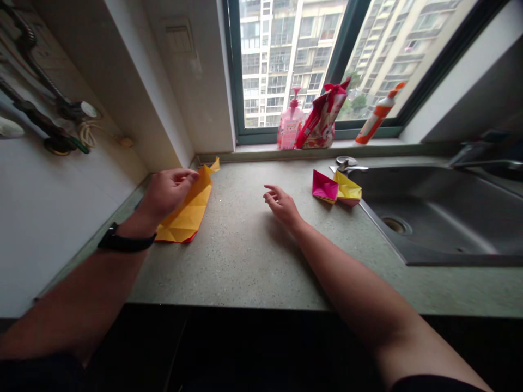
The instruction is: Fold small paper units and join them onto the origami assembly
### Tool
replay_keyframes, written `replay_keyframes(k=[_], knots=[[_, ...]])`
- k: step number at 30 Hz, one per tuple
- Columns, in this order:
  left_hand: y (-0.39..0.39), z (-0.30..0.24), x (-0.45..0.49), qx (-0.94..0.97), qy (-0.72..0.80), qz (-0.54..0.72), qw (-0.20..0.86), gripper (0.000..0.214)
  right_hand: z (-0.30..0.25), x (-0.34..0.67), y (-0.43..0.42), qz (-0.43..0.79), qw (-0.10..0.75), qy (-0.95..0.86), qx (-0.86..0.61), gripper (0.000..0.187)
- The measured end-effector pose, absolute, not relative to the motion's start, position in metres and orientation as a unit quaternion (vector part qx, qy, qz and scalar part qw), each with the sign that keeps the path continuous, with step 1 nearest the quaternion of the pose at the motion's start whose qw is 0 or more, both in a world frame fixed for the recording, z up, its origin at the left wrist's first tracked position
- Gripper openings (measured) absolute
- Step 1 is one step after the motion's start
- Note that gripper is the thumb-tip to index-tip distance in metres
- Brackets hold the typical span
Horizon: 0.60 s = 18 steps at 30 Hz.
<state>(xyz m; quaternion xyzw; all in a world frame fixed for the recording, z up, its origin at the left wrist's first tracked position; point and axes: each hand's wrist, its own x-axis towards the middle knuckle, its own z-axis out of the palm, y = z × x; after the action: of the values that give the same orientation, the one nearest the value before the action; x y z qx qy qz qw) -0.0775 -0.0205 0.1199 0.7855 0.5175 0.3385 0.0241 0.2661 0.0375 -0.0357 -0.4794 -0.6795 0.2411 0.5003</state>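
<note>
1. left hand [167, 193]: held over the folded orange-yellow paper sheet [188, 215], with a black wristband [126, 242] on the wrist. grip: fingers and thumb drawn together at the sheet's upper part; whether they are clamped on the paper cannot be determined.
2. folded orange-yellow paper sheet: lies on the speckled stone surface [229, 267], near the wall at the left. a red edge shows along its lower end.
3. right hand [283, 206]: palm down above the surface, touching no object. grip: apart, fingers loosely curled.
4. nearest items to the right hand: a folded pink-and-yellow paper piece [335, 188] on the surface, just beside the stainless steel sink [425, 188].
5. window sill items, beyond the surface: a pink pump bottle [290, 122], a red patterned bag with a bow [321, 117], and an orange-and-white squeeze bottle [376, 114].
6. a faucet [478, 155] stands behind the sink.
</note>
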Motion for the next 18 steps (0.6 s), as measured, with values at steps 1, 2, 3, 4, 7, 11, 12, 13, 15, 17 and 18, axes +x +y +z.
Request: replay_keyframes(k=[1,2,3,4,7,11,12,13,15,17,18], knots=[[-0.023,0.121,-0.056,0.773,0.529,0.347,0.043,0.045,-0.035,0.27,0.04,0.24,0.523,-0.659,-0.485,0.04],[-0.026,0.119,-0.035,0.785,0.517,0.335,0.068,0.043,-0.034,0.274,0.043,0.234,0.546,-0.637,-0.491,0.042],[-0.028,0.114,-0.013,0.802,0.495,0.325,0.08,0.041,-0.032,0.279,0.045,0.223,0.568,-0.616,-0.498,0.043],[-0.031,0.106,0.008,0.817,0.474,0.316,0.093,0.04,-0.03,0.285,0.047,0.206,0.59,-0.597,-0.503,0.043],[-0.036,0.071,0.06,0.849,0.439,0.256,0.145,0.034,-0.019,0.305,0.049,0.135,0.638,-0.564,-0.507,0.041],[-0.038,0.021,0.096,0.875,0.425,0.171,0.158,0.031,-0.009,0.318,0.04,0.065,0.598,-0.642,-0.475,0.029],[-0.038,0.013,0.097,0.884,0.413,0.153,0.154,0.033,-0.01,0.318,0.038,0.065,0.562,-0.683,-0.462,0.025],[-0.038,0.007,0.096,0.896,0.391,0.144,0.153,0.034,-0.011,0.316,0.036,0.068,0.518,-0.725,-0.448,0.022],[-0.04,0.002,0.086,0.921,0.335,0.135,0.147,0.038,-0.018,0.309,0.034,0.072,0.425,-0.796,-0.424,0.016],[-0.042,0.001,0.069,0.94,0.287,0.127,0.137,0.051,-0.026,0.303,0.034,0.069,0.342,-0.838,-0.419,0.016],[-0.043,0.001,0.059,0.944,0.277,0.119,0.133,0.057,-0.029,0.301,0.034,0.068,0.308,-0.85,-0.422,0.016]])
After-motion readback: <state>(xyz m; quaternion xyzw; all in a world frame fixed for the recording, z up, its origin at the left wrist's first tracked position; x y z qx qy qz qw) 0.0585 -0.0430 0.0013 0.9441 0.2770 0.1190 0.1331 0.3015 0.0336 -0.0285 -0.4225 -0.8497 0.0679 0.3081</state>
